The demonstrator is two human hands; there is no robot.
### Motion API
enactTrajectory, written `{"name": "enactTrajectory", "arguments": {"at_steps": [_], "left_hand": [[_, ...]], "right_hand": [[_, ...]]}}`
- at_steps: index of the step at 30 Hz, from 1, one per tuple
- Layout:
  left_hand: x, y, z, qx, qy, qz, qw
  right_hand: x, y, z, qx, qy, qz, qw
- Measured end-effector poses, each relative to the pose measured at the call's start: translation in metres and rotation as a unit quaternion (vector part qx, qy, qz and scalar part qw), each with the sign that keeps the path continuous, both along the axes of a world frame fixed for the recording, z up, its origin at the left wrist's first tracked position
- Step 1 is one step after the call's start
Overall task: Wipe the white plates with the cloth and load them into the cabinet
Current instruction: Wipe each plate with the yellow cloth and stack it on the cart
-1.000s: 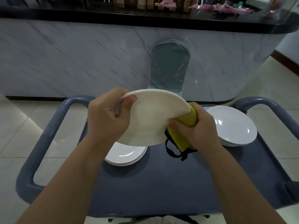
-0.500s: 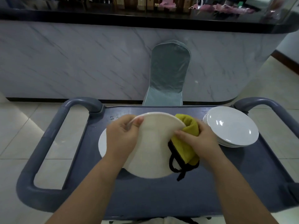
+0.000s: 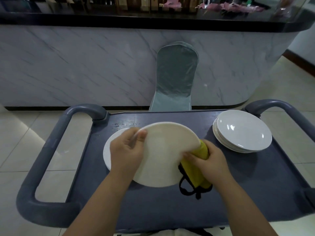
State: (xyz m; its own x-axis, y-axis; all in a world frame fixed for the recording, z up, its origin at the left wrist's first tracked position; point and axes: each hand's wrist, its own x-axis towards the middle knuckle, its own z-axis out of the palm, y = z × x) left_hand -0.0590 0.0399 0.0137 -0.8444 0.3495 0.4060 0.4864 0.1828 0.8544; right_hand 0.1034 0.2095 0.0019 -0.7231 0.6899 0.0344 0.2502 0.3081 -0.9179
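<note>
My left hand (image 3: 126, 152) grips the left rim of a white plate (image 3: 163, 154), held tilted with its underside toward me above the cart. My right hand (image 3: 208, 160) holds a yellow cloth (image 3: 197, 172) with black trim against the plate's right edge, the thumb on the near face. Part of the cloth lies behind the plate. Under the left hand a short stack of white plates (image 3: 107, 150) lies on the cart. A larger stack of white plates (image 3: 242, 132) sits at the cart's right rear. No cabinet is in view.
The grey-blue cart top (image 3: 170, 206) has looped handles at the left (image 3: 49, 147) and right (image 3: 272, 106). Beyond it stands a covered chair (image 3: 175, 79) against a marble-faced counter (image 3: 85, 65). Pale tiled floor surrounds the cart.
The plate and both hands came down from chest height to just above the cart. The cloth has slid along the plate's right edge, and the view has tilted downward.
</note>
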Motion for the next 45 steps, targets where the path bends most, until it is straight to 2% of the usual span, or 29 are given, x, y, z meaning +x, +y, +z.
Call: {"name": "enactTrajectory", "arguments": {"at_steps": [3,5,6,7,8,10,12,13,15,17,19,21,22,24,25,28,30,31,33,35,36,40,42,45], "left_hand": [[0.006,0.008,0.005,-0.052,0.159,-0.074,0.983],[0.015,0.017,0.005,-0.102,0.275,-0.111,0.95],[0.017,0.02,0.005,-0.103,0.281,-0.118,0.947],[0.017,0.019,0.006,-0.087,0.242,-0.11,0.96],[0.015,0.017,0.008,-0.053,0.169,-0.084,0.981],[0.009,0.01,0.008,0.055,-0.005,0.01,0.998],[0.009,0.012,0.0,0.145,-0.141,0.104,0.974],[0.013,0.016,-0.008,0.161,-0.184,0.133,0.961],[0.026,0.02,-0.032,0.136,-0.23,0.137,0.954],[0.034,0.017,-0.054,0.079,-0.251,0.087,0.961],[0.029,0.012,-0.058,0.045,-0.216,0.031,0.975],[0.018,0.015,-0.046,-0.019,-0.101,-0.019,0.994],[0.015,0.021,-0.036,-0.086,-0.027,-0.058,0.994],[0.014,0.04,-0.016,-0.204,0.106,-0.131,0.964],[0.016,0.048,-0.007,-0.222,0.13,-0.146,0.955],[0.022,0.065,0.009,-0.147,0.129,-0.117,0.974],[0.031,0.071,0.011,-0.077,0.073,-0.065,0.992],[0.036,0.074,0.01,-0.035,0.009,-0.031,0.999],[0.044,0.079,0.003,0.022,-0.119,0.044,0.992],[0.051,0.081,-0.011,0.01,-0.159,0.071,0.985],[0.055,0.082,-0.015,-0.007,-0.151,0.063,0.986],[0.065,0.094,-0.001,-0.075,-0.022,0.012,0.997],[0.066,0.104,0.02,-0.088,0.074,-0.001,0.993],[0.067,0.114,0.054,-0.077,0.151,-0.022,0.985]], "right_hand": [[-0.004,-0.003,0.013,0.119,-0.001,0.009,0.993],[-0.018,-0.009,0.027,0.265,0.013,0.066,0.962],[-0.025,-0.011,0.034,0.305,0.023,0.085,0.948],[-0.029,-0.01,0.038,0.302,0.033,0.084,0.949],[-0.03,-0.006,0.04,0.254,0.048,0.061,0.964],[-0.023,0.004,0.033,0.067,0.105,-0.008,0.992],[-0.015,0.001,0.008,-0.158,0.169,-0.043,0.972],[-0.013,-0.005,-0.007,-0.229,0.188,-0.06,0.953],[-0.012,-0.012,-0.027,-0.271,0.185,-0.108,0.939],[-0.008,-0.003,-0.032,-0.206,0.139,-0.14,0.958],[0.001,0.016,-0.029,-0.086,0.091,-0.118,0.985],[0.009,0.03,-0.02,0.021,0.039,-0.056,0.997],[0.009,0.032,-0.014,0.058,0.02,-0.017,0.998],[0.007,0.035,-0.002,0.114,0.013,0.043,0.993],[0.004,0.037,0.006,0.129,0.022,0.055,0.99],[0.001,0.054,0.032,0.144,0.055,0.054,0.987],[0.004,0.067,0.037,0.108,0.096,0.023,0.989],[0.007,0.072,0.032,0.058,0.126,-0.01,0.99],[0.014,0.071,0.007,-0.114,0.194,-0.091,0.97],[0.027,0.063,-0.024,-0.251,0.197,-0.135,0.938],[0.033,0.063,-0.033,-0.265,0.167,-0.126,0.941],[0.048,0.098,-0.023,-0.123,0.07,-0.021,0.99],[0.049,0.112,-0.008,-0.063,0.056,0.002,0.996],[0.053,0.122,0.01,0.007,0.081,0.015,0.997]]}}
